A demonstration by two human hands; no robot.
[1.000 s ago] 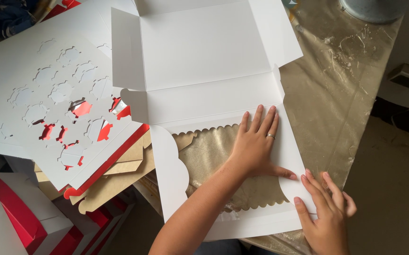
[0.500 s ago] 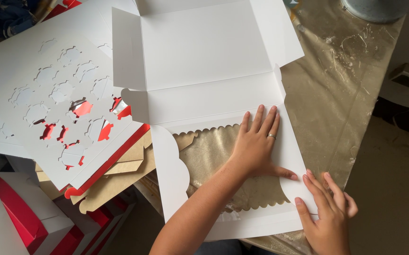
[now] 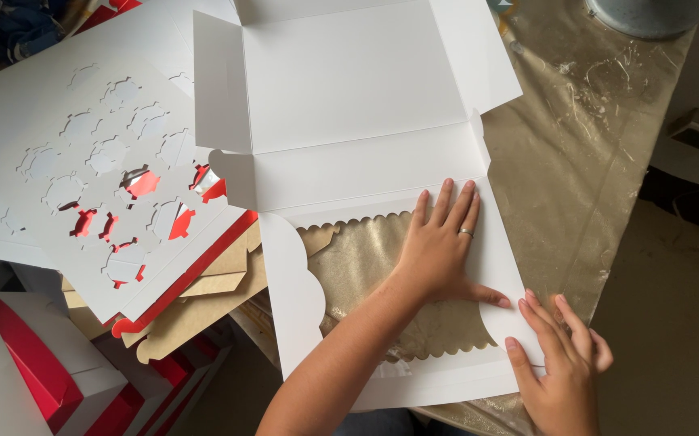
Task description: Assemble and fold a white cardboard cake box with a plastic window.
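A table [image 3: 608,145] under a creased gold sheet carries the work, and a large white flat box blank [image 3: 357,105] lies unfolded across its middle, its far panels spread open and its near panel cut with a scalloped window [image 3: 365,274] through which the gold shows. To the left, a stack of white die-cut insert sheets [image 3: 99,186] rests over red and brown cardboard [image 3: 196,299].

The left hand [image 3: 438,246] lies flat on the window panel, fingers spread and released, pressing down beside the right fold. The right hand [image 3: 555,367] sits at the near right corner, fingers extended against the curved side flap [image 3: 511,323], grasping nothing.

To fold well, I judge the flat hand should hold firm along the crease while the other lifts the flap evenly, so the thin window edge does not buckle.
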